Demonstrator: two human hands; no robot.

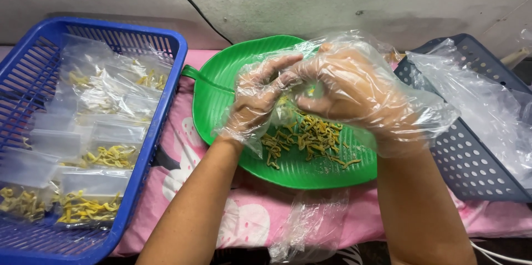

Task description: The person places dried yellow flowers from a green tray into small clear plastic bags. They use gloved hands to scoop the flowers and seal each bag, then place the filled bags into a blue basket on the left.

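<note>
Plastic-gloved right hand (354, 90) pinching yellow strips (310, 137)

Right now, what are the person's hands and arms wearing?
Both the left hand and the right hand wear loose, clear, crinkly disposable plastic gloves that bag out past the wrists. The gloves are see-through, with no markings. Both forearms are bare, with no sleeves, watch or jewellery in view.

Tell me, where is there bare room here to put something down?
Pink cloth between the blue basket and green leaf tray is free, as is the tray's near rim. Crowded: the basket holds filled bags, yellow strips lie under both hands, and plastic covers the grey basket.
</note>
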